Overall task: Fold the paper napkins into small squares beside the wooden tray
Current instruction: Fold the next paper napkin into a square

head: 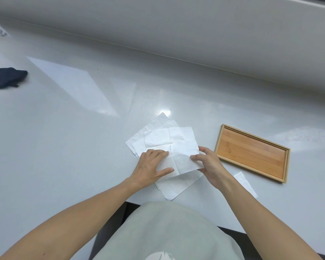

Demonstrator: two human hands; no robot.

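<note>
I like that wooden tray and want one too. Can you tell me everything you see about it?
The wooden tray is a shallow rectangle that looks like bamboo, with a pale raised rim around a darker orange-brown striped floor. Nothing lies in it. It sits flat on the white counter, turned at a slant, just to the right of the right hand and the napkins. Neither touches it.

Paper napkins (169,145): plain white, creased in a faint grid. Wooden tray (251,152): orange-brown floor with lengthwise grain, paler tan rim. Countertop (73,137): glossy pale grey. Cloth (6,77) at the left edge: dark navy. Garment (169,235): pale grey-green.
</note>
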